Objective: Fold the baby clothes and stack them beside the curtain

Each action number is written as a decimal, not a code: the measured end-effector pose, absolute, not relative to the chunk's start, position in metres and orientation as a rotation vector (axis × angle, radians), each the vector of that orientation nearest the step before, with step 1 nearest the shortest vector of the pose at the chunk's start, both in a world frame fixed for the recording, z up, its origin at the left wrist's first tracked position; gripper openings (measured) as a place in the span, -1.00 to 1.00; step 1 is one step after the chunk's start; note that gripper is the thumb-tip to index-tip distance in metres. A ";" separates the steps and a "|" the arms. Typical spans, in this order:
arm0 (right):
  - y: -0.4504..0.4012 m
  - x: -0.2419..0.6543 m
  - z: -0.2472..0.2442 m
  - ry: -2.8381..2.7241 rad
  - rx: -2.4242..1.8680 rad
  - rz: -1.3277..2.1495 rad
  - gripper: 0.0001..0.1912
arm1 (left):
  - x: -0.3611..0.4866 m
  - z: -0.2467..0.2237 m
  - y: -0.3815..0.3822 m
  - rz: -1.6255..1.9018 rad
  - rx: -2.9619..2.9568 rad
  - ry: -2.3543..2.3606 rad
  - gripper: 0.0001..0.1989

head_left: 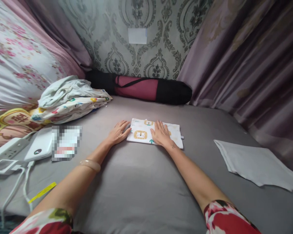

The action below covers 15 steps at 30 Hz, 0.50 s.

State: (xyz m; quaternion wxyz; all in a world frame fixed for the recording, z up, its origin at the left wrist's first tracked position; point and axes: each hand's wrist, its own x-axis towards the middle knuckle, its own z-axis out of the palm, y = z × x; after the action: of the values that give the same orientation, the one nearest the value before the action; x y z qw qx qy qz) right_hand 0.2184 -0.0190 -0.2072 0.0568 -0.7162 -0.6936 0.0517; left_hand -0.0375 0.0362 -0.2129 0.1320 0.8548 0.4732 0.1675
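Note:
A folded white cloth (140, 134) printed with yellow lion faces and small green marks lies flat on the grey sheet (141, 182). My right hand (161, 134) rests palm down on the middle of it, fingers stretched out. At the cloth's left edge, my left hand (119, 132) lies flat on the sheet with its fingers apart, the tips beside or just touching the cloth. A small tag sticks out from the cloth's right side. Neither hand grips anything.
On the right lies a folded pale grey cloth (261, 164). A heap of clothes (70, 99), a white power bank (40, 144), a power strip (11, 151) and cables are at the left. A maroon and black roll bag (136, 87) lies along the patterned wall, beside curtains.

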 end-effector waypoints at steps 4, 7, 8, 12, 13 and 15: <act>-0.012 0.193 -0.209 -2.121 -2.032 0.115 -0.33 | -0.038 -0.215 0.037 0.492 2.482 1.380 -0.39; -0.014 0.181 -0.207 -2.131 -2.004 0.177 -0.33 | -0.038 -0.217 0.039 0.493 2.476 1.383 -0.41; -0.015 0.180 -0.206 -2.129 -2.010 0.193 -0.33 | -0.038 -0.218 0.039 0.494 2.473 1.386 -0.41; -0.012 0.180 -0.204 -2.131 -2.039 0.237 -0.32 | -0.037 -0.219 0.040 0.488 2.463 1.410 -0.42; -0.009 0.179 -0.203 -2.132 -2.050 0.250 -0.32 | -0.036 -0.219 0.040 0.486 2.460 1.417 -0.42; -0.002 0.173 -0.203 -2.133 -2.054 0.247 -0.33 | -0.036 -0.218 0.040 0.486 2.455 1.426 -0.42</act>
State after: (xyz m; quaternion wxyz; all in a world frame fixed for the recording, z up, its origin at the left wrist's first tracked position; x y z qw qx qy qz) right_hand 0.1726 -0.0023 -0.2029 0.0850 -0.6886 -0.7153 0.0828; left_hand -0.0361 0.0399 -0.2179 0.1302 0.8451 0.4908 0.1672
